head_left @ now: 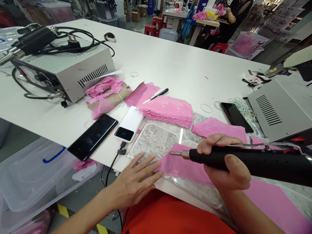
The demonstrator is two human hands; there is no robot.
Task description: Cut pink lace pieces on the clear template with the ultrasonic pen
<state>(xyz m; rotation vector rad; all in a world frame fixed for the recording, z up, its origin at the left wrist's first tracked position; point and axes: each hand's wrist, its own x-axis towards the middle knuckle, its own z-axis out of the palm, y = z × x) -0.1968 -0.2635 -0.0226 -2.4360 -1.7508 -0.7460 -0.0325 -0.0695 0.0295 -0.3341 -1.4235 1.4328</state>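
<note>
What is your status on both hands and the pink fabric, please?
Right hand gripping black handheld tool, metal tip over pink fabric, contact unclear. Left hand spread at fabric's left end. Lace stack lying just beyond.

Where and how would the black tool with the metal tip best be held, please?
The black tool is probably best held around its thick, rounded barrel, behind the slim metal tip, from the person's right, since the tip points left.
</note>
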